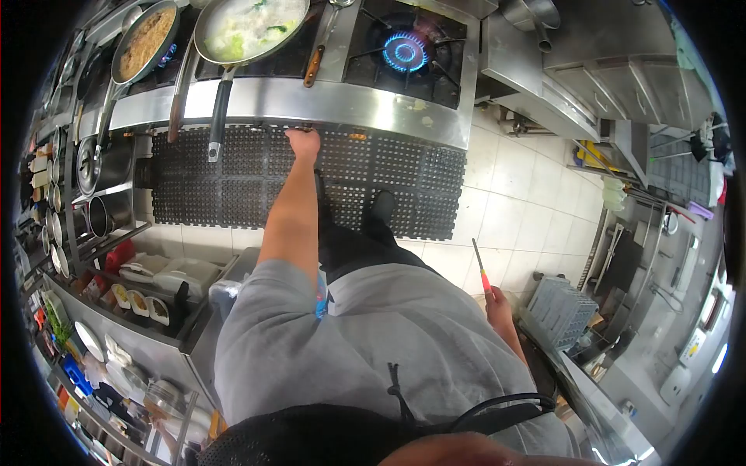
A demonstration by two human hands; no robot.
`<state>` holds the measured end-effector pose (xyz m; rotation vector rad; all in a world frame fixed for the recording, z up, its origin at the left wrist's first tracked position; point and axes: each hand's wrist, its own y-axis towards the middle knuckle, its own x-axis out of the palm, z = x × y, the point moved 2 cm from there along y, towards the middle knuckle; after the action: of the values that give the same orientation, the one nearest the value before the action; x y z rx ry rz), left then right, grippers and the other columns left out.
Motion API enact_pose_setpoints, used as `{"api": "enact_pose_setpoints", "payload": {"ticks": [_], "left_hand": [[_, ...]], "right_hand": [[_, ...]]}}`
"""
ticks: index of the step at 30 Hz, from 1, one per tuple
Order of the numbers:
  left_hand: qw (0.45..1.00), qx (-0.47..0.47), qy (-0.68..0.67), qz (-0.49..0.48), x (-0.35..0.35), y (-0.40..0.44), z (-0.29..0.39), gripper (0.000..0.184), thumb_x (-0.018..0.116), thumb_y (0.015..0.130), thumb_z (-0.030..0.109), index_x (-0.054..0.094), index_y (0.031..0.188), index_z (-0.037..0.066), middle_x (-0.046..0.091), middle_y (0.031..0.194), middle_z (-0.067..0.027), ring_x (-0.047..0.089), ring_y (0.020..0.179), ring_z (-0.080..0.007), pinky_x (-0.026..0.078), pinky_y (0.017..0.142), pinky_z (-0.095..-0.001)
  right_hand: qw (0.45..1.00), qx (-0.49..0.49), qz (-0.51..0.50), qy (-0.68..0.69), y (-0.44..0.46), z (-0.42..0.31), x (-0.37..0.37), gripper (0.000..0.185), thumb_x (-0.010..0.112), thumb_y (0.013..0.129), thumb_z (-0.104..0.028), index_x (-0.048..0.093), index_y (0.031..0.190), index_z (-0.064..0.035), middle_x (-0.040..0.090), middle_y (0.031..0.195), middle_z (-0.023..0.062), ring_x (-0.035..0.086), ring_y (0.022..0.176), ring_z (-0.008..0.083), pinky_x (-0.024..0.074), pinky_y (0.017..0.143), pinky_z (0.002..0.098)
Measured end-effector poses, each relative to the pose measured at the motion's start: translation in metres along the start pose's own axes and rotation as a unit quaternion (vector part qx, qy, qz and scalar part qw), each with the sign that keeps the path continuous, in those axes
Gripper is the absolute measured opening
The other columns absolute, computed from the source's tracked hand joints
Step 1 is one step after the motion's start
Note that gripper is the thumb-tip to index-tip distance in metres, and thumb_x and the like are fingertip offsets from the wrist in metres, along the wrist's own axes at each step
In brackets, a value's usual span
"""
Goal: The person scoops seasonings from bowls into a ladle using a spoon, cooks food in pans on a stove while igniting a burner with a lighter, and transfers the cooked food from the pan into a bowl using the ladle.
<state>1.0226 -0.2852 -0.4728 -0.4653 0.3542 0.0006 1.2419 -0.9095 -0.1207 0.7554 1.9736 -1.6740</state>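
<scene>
My left hand reaches down to the stove's front edge, its fingers closed on a dark stove knob that is mostly hidden. Off to the right of my body, my right hand is closed round a long-nosed lighter with a red and yellow handle and a thin metal tip pointing away from me. A ring of blue flame burns on the right-hand burner; no pan stands on it. Left of it, a frying pan holds whitish, bubbling liquid with green pieces.
Another pan with brown food sits over a flame at far left. A ladle with a wooden handle lies between the burners. Underfoot is a black rubber mat. Behind my left side is a counter with food containers; a grey rack stands right.
</scene>
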Motion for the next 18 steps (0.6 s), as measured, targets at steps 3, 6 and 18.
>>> {"api": "enact_pose_setpoints", "payload": {"ticks": [3,6,18], "left_hand": [[0.991,0.001,0.130,0.041,-0.011,-0.029,0.045,0.055,0.069,0.084,0.014,0.040,0.123,-0.012,0.063,0.118,-0.0329,0.064,0.112,-0.0460,0.051,0.097,-0.0476],[0.987,0.002,0.158,0.036,-0.013,-0.032,0.049,0.054,0.066,0.085,0.015,0.040,0.123,-0.013,0.062,0.121,-0.0350,0.062,0.117,-0.0473,0.051,0.099,-0.0487],[0.819,0.148,0.364,-0.419,-0.068,-0.187,0.001,0.036,0.063,0.091,0.037,0.078,0.092,0.004,0.074,0.096,-0.0201,0.070,0.097,-0.0368,0.055,0.089,-0.0444]], "right_hand": [[1.000,-0.001,-0.007,0.006,-0.005,-0.017,-0.006,0.047,0.050,0.104,-0.041,0.058,0.134,-0.0056,0.061,0.073,0.0109,0.061,0.051,0.0210,0.0535,0.045,0.0374],[1.000,-0.005,-0.012,-0.003,-0.007,-0.031,-0.013,0.047,0.050,0.104,-0.041,0.058,0.133,-0.0056,0.060,0.071,0.0106,0.061,0.051,0.0207,0.0541,0.045,0.0373],[0.969,-0.216,-0.077,-0.093,0.069,-0.146,0.034,0.048,0.050,0.103,-0.044,0.056,0.139,-0.0134,0.071,0.103,0.0244,0.071,0.092,0.0414,0.0557,0.080,0.0495]]}}
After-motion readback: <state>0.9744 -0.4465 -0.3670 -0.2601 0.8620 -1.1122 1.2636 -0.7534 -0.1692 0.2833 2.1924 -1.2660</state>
